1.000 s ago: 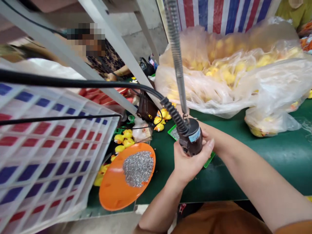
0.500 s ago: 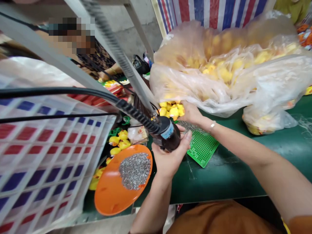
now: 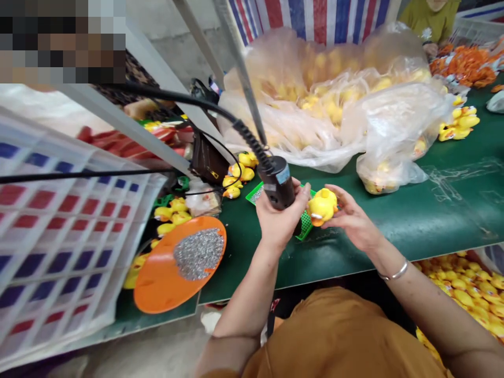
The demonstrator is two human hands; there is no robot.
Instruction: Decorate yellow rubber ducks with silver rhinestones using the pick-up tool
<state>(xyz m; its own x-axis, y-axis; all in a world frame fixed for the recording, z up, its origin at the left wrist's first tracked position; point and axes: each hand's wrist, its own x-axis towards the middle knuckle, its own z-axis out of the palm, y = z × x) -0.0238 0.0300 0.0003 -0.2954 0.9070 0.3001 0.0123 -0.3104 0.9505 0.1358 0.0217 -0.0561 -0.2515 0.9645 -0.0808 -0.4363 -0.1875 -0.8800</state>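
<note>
My left hand (image 3: 277, 226) is wrapped around a black electric screwdriver (image 3: 279, 178) that hangs from a coiled cable, its lower end hidden by my hand. Just to its right, my right hand (image 3: 356, 226) holds a small yellow toy duck (image 3: 323, 203) between its fingers. Under and behind both, a green perforated tray (image 3: 305, 230) lies on the dark green table, partly covered. Small silvery metal pieces, seemingly screws, lie at the tray's left end. More of these metal pieces (image 3: 199, 253) are heaped on a tilted orange plate (image 3: 157, 291) to the left.
Several yellow ducks (image 3: 238, 176) sit behind the screwdriver. A large clear plastic bag of ducks (image 3: 299, 136) fills the table's back, with a smaller bag (image 3: 378, 176) before it. A striped woven sheet (image 3: 66, 262) and a grey metal bar (image 3: 129, 131) stand at left.
My right hand has come back from a group of ducks near the big bag, towards me, and now holds one duck beside the screwdriver. My left hand keeps hold of the screwdriver. The view has shifted.
</note>
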